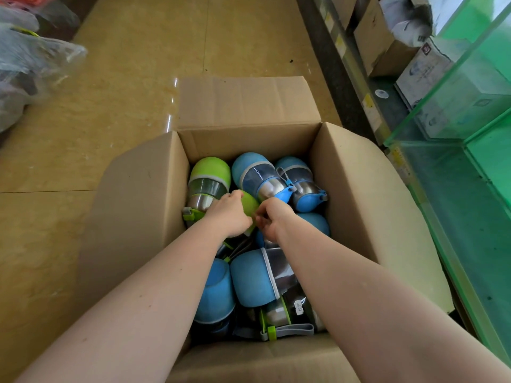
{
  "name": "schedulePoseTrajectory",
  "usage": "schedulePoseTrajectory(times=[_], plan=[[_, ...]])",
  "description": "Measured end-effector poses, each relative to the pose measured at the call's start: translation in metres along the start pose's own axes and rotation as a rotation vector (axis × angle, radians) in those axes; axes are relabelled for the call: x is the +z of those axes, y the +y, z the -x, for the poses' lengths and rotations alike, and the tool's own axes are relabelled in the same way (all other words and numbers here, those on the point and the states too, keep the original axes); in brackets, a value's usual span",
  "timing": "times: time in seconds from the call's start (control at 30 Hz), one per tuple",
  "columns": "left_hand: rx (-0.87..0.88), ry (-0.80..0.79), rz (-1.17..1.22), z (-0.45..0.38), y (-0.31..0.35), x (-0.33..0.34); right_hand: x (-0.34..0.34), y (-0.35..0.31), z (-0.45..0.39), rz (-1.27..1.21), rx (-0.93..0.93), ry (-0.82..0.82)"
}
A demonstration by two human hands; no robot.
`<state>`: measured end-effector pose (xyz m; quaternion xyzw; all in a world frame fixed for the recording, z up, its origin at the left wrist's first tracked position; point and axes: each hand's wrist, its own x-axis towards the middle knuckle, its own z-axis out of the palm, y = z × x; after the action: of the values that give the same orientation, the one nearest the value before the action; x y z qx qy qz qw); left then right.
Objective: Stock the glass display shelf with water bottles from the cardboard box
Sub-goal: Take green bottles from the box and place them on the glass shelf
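An open cardboard box (348,189) stands on the floor below me, filled with several water bottles lying on their sides, blue-capped and green-capped. Both my hands reach into its middle. My left hand (231,214) curls over a green-capped bottle (250,203) at the box's centre. My right hand (269,217) is right beside it, fingers curled down at the same green bottle; what it grips is hidden. Another green bottle (208,183) lies at the far left, two blue bottles (257,175) at the far right. The glass display shelf (453,172) runs along the right.
Green-tinted glass panes and cardboard cartons (378,42) fill the shelf unit on the right. Plastic bags (30,67) of goods lie on the tan tiled floor (132,78) at the upper left. The box's flaps (243,100) stand open on every side.
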<state>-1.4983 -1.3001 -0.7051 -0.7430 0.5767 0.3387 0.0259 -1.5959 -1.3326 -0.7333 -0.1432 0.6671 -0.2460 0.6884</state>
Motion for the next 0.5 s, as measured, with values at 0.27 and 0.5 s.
schedulePoseTrajectory(times=[0.27, 0.5], plan=[[-0.026, -0.004, -0.046, -0.0096, -0.0038, 0.0006, 0.0012, 0.0022, -0.0006, -0.169, 0.041, -0.104], [-0.018, 0.004, -0.123, -0.0114, -0.0035, -0.0018, -0.0031, 0.0076, 0.0005, 0.042, -0.043, 0.038]])
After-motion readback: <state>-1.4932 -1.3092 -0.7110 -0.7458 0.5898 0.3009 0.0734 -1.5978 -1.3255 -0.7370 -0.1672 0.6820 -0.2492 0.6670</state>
